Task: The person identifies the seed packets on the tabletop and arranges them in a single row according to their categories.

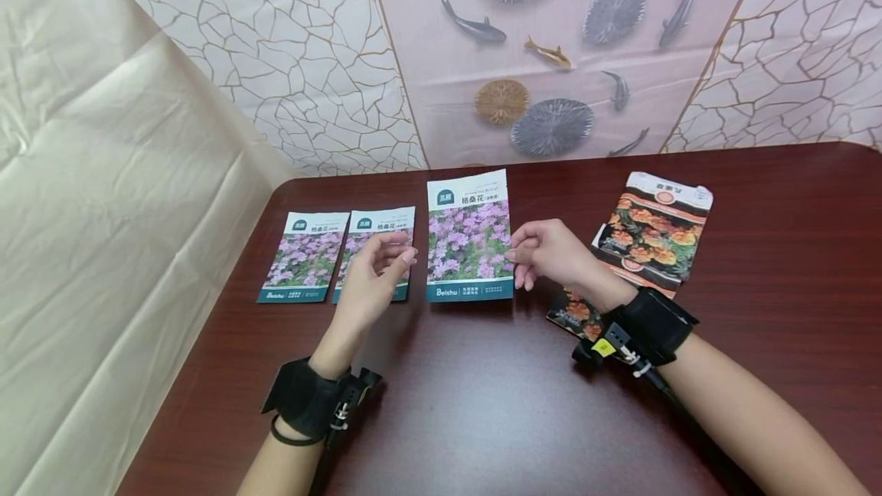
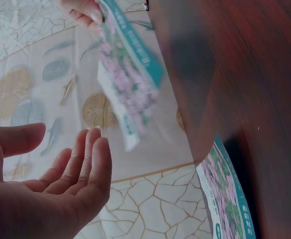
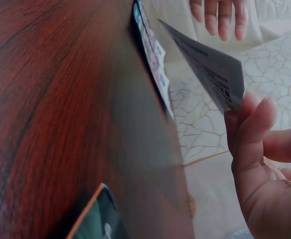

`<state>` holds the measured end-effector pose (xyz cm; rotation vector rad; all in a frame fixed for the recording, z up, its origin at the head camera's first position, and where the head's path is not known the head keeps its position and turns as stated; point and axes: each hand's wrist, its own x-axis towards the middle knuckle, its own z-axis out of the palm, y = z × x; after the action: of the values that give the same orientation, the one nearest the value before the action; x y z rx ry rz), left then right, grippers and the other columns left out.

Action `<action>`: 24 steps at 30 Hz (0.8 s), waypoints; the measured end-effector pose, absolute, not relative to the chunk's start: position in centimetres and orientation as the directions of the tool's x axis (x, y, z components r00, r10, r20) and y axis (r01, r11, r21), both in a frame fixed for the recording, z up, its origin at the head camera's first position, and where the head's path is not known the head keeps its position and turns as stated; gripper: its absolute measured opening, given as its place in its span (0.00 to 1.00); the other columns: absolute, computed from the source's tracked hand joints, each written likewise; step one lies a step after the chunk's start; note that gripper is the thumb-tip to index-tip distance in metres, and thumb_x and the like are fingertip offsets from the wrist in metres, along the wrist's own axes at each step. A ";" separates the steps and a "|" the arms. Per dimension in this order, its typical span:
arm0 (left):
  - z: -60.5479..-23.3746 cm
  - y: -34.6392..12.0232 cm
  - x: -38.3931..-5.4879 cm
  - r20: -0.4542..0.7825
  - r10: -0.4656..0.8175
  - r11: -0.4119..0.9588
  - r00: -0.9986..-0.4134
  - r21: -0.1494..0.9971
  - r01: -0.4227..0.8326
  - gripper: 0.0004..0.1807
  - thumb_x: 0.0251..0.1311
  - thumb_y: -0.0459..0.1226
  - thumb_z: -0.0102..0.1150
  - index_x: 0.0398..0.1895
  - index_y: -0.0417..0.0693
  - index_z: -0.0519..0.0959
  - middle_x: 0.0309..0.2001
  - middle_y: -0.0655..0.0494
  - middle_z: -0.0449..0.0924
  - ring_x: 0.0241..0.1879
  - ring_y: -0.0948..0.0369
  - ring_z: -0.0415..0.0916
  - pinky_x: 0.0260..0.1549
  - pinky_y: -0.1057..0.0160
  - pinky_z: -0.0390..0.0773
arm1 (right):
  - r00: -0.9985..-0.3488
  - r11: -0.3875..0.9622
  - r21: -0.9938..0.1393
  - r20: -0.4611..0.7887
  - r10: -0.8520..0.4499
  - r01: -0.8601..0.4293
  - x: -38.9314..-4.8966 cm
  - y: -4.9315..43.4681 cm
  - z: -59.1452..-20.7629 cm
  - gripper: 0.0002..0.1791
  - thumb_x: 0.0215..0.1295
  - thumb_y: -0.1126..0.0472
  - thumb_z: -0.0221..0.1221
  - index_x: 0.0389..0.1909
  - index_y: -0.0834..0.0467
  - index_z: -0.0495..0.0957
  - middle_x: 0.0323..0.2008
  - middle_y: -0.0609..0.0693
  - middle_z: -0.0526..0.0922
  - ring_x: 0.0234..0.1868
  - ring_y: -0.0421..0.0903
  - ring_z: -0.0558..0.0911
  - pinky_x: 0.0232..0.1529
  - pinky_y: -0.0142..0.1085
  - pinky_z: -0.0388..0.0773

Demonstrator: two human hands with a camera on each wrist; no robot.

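In the head view my right hand (image 1: 554, 255) pinches the right edge of a seed packet (image 1: 468, 243) with pink flowers, raised off the table. The right wrist view shows its grey printed back. My left hand (image 1: 368, 282) holds nothing; its fingers are loosely bent, palm turned toward the packet, a gap between them. Under and beside that hand lie two matching packets side by side, the left one (image 1: 303, 259) in full sight and the nearer one (image 1: 364, 222) partly hidden by the fingers.
Orange-flower seed packets (image 1: 654, 228) lie overlapping on the right, with another packet (image 1: 577, 314) partly under my right wrist. The dark red table (image 1: 455, 404) ends at a patterned wall covering (image 1: 551, 83) behind and a pale cloth (image 1: 124, 213) on the left.
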<state>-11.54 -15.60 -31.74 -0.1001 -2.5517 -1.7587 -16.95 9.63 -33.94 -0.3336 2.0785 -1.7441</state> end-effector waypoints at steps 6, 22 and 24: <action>-31.9 -15.9 -11.7 0.079 0.033 0.458 -0.996 0.885 0.086 0.17 0.63 0.37 0.54 0.53 0.40 0.71 0.44 0.45 0.77 0.45 0.55 0.74 0.45 0.55 0.75 | -0.870 0.181 -0.972 -0.214 -0.443 0.147 -17.7 8.8 -34.6 0.07 0.63 0.74 0.50 0.40 0.75 0.67 0.19 0.55 0.77 0.16 0.44 0.77 0.18 0.36 0.77; -33.1 -14.5 -10.4 -0.294 0.581 0.754 -0.759 0.545 0.366 0.29 0.65 0.43 0.50 0.65 0.39 0.60 0.64 0.45 0.61 0.64 0.53 0.56 0.61 0.54 0.58 | -0.809 0.163 -0.957 -0.289 -0.513 0.238 -18.1 9.0 -35.9 0.16 0.62 0.76 0.49 0.49 0.81 0.64 0.28 0.64 0.80 0.21 0.48 0.82 0.31 0.43 0.81; -33.3 -14.3 -10.2 -0.329 0.601 0.762 -0.728 0.513 0.396 0.31 0.65 0.44 0.50 0.67 0.40 0.58 0.67 0.45 0.56 0.67 0.53 0.51 0.63 0.54 0.55 | -0.807 0.192 -0.949 -0.314 -0.500 0.250 -18.0 9.0 -35.9 0.17 0.62 0.76 0.49 0.50 0.81 0.64 0.31 0.65 0.80 0.23 0.47 0.83 0.32 0.42 0.81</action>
<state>-10.22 -14.26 -33.27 -1.0323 -3.3982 -0.7823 -18.02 9.04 -35.88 -0.2329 1.8925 -1.6727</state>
